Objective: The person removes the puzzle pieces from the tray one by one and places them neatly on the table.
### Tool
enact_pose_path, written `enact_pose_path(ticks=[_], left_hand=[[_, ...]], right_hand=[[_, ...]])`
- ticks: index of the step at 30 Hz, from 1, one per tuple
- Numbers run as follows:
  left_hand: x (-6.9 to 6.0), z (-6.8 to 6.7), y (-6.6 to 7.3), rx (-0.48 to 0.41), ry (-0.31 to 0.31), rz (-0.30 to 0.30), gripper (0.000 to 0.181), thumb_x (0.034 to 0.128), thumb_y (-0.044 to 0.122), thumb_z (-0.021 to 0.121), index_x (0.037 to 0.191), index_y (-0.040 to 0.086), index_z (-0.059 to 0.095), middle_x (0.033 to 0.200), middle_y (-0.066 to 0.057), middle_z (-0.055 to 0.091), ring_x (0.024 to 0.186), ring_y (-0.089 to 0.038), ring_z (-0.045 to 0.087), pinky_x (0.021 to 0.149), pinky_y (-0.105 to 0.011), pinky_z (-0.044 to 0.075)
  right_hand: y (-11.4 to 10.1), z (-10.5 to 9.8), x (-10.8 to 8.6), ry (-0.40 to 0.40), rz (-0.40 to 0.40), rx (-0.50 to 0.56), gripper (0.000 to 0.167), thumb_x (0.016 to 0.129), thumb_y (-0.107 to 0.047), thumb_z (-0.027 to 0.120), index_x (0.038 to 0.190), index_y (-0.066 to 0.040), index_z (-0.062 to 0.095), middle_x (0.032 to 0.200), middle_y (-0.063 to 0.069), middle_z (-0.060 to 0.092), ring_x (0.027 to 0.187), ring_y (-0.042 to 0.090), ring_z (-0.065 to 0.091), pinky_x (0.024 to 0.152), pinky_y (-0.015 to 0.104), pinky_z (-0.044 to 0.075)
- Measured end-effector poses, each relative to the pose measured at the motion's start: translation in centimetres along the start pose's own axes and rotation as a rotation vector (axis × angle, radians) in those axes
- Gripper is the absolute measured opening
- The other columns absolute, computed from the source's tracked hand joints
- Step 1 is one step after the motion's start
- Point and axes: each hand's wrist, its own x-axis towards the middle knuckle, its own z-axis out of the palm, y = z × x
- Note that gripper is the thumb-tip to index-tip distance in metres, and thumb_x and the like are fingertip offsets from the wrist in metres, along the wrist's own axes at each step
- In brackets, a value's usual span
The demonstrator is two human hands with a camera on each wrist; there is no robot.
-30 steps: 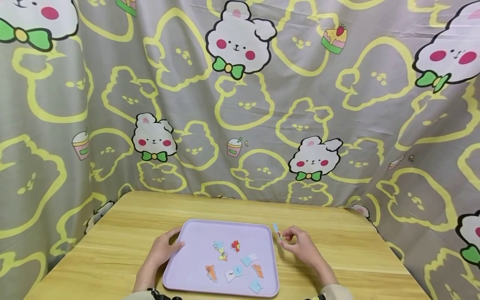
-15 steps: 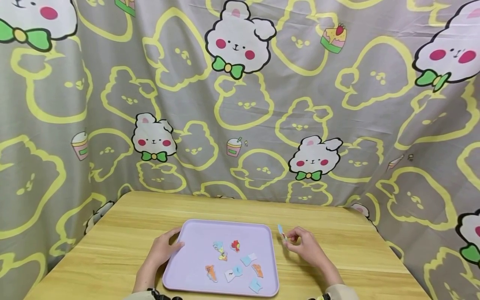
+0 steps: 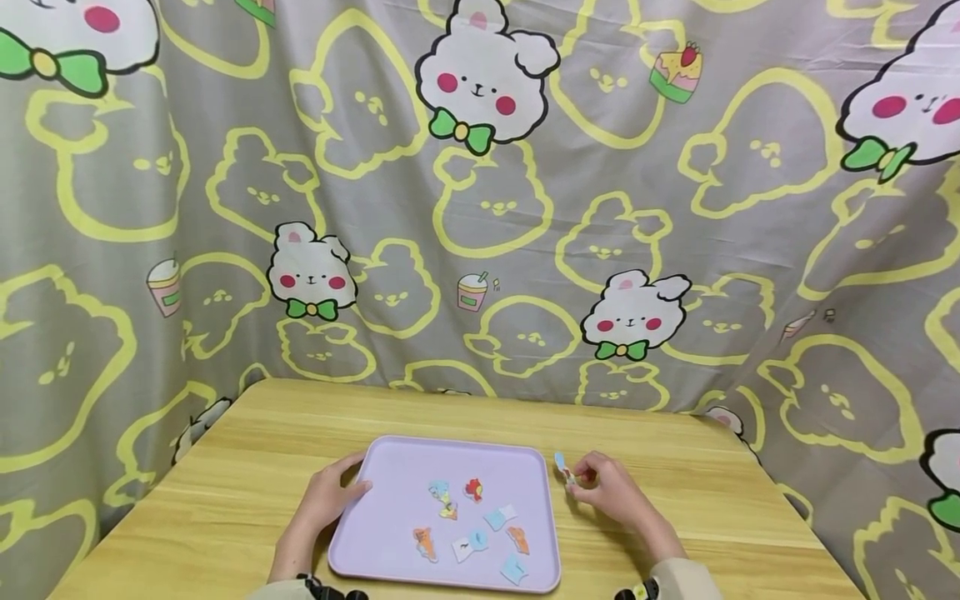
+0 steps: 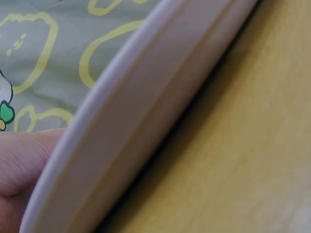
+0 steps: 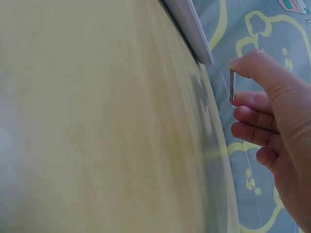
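Observation:
My left hand (image 3: 324,497) grips the left rim of a lilac tray (image 3: 397,467), its thumb over the rim. In the left wrist view part of this hand (image 4: 22,165) shows behind the tray's raised side (image 4: 121,116). Right of the tray, my right hand (image 3: 611,490) pinches a small flat puzzle piece (image 3: 560,461), light blue at its upper end. The right wrist view shows that piece (image 5: 232,85) edge-on between thumb and index finger, above the table. Several pieces lie in the tray: a red one (image 3: 473,489), an orange one (image 3: 424,543) and a light blue one (image 3: 514,569).
The tray stands on a wood-grain table (image 3: 300,417), with bare wood showing around it. Behind and at both sides hangs a grey curtain (image 3: 517,275) with rabbit prints. Straps with dark devices sit at both wrists.
My right hand has moved a little to the right, away from the tray's edge, with the puzzle piece in its pinch. My left hand and the pieces in the tray stay as they were.

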Motion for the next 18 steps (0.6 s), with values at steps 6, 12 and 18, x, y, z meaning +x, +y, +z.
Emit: enact_pose_path(ticks=[6,12,18], left_hand=[[0.14,-0.03,-0.06,0.001,-0.008,0.007,0.052,0.0912,0.017,0.068,0.139,0.002,0.053,0.14,-0.029,0.052,0.132,-0.052,0.044,0.107,-0.062,0.039],[0.03,0.02,0.09,-0.012,-0.009,0.0,0.051,0.0919,0.015,0.067,0.139,0.001,0.052,0.141,-0.03,0.051,0.133,-0.052,0.043,0.108,-0.063,0.038],[0.0,0.06,-0.03,-0.02,-0.006,-0.005,0.051,0.0922,0.015,0.066,0.14,0.001,0.052,0.141,-0.03,0.05,0.133,-0.052,0.042,0.109,-0.063,0.037]], right_hand=[[0.08,-0.2,0.31,-0.023,-0.029,-0.056,0.018,0.08,-0.019,0.078,0.089,-0.008,0.067,0.08,-0.003,0.059,0.072,0.004,0.05,0.062,0.018,0.046],[0.13,-0.31,0.33,-0.026,-0.057,-0.094,0.017,0.078,-0.017,0.079,0.086,-0.008,0.067,0.077,-0.002,0.058,0.07,0.005,0.049,0.06,0.018,0.044],[0.17,-0.29,0.27,-0.037,-0.1,-0.132,0.017,0.078,-0.017,0.079,0.084,-0.007,0.066,0.076,-0.002,0.057,0.069,0.003,0.048,0.059,0.017,0.042]])
